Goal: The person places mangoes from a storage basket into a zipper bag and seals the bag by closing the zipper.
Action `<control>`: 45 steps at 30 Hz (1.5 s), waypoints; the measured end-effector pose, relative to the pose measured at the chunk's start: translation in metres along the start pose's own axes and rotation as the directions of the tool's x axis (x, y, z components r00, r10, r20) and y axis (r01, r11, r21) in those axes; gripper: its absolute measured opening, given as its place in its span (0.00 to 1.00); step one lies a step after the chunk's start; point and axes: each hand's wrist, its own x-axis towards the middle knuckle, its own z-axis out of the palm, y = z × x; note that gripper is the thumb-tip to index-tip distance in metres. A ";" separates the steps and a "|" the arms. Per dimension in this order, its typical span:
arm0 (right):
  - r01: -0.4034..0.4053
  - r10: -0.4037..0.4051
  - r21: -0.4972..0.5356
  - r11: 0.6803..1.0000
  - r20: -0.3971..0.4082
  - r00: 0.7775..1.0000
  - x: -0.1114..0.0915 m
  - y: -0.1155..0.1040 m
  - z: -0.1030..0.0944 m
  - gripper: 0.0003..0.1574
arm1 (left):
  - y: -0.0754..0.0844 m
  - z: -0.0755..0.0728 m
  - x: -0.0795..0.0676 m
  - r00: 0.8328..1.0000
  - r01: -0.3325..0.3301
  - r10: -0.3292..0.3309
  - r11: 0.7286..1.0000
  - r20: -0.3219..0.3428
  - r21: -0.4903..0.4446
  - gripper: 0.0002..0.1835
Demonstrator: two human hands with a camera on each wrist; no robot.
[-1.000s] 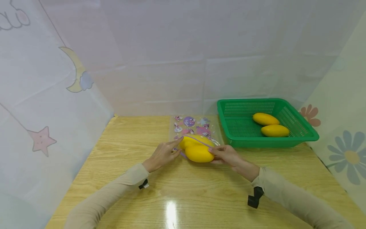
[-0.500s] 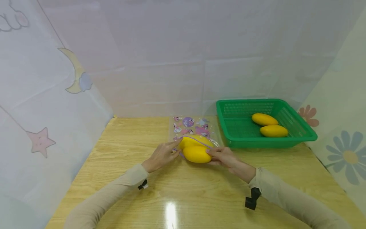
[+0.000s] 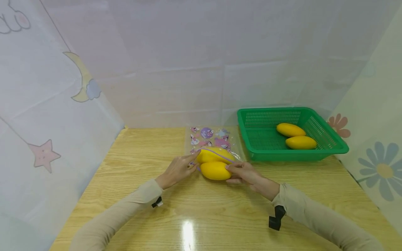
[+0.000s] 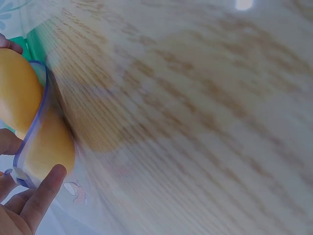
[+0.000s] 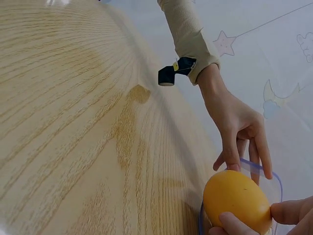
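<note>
A clear zip bag [image 3: 207, 133] with pink and purple prints lies on the table, its purple-edged mouth towards me. One yellow mango [image 3: 220, 152] is inside, just behind that edge. My left hand [image 3: 177, 170] holds the mouth at its left side; in the left wrist view its fingers are around the purple edge near the white slider [image 4: 19, 176]. My right hand [image 3: 249, 176] grips the right end of a second mango [image 3: 215, 170], thumb on top. This mango is at the mouth, in front of the first one, and largely outside the bag in the head view.
To the right behind my right hand stands a green plastic basket [image 3: 257, 152] with two more mangoes [image 3: 301, 142] in it. The wooden table [image 3: 141, 223] ends at printed cloth walls [image 3: 176, 87] at the back and both sides.
My right hand has shifted a little left with its mango, which now sits slightly lower and further left at the bag's mouth. The left hand has stayed nearly in place.
</note>
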 end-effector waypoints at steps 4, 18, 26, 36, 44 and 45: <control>-0.016 0.016 -0.004 1.000 -0.007 1.000 0.000 0.002 0.000 0.25 | 0.001 0.000 -0.001 1.000 -0.005 0.005 1.000 0.000 0.002 0.33; 0.037 -0.037 -0.039 0.999 0.003 0.999 0.000 0.008 0.003 0.38 | 0.003 0.000 -0.002 1.000 0.003 -0.003 1.000 0.016 0.023 0.34; 0.117 -0.122 -0.176 0.977 -0.017 0.992 -0.004 0.011 0.009 0.37 | 0.004 0.001 -0.003 1.000 0.000 0.000 0.999 0.011 0.032 0.34; 0.289 -0.341 -0.566 0.772 0.015 0.940 -0.007 0.011 0.008 0.29 | 0.004 0.000 -0.001 0.999 0.018 -0.019 0.999 0.034 0.036 0.33; 0.363 -0.446 -0.703 0.612 0.073 0.892 -0.008 0.012 0.007 0.30 | 0.004 0.000 -0.001 0.999 0.022 -0.023 1.000 0.035 0.023 0.33; 0.367 -0.456 -0.715 0.595 0.076 0.887 -0.007 0.013 0.007 0.31 | 0.004 0.001 -0.001 0.999 0.022 -0.023 1.000 0.033 0.021 0.33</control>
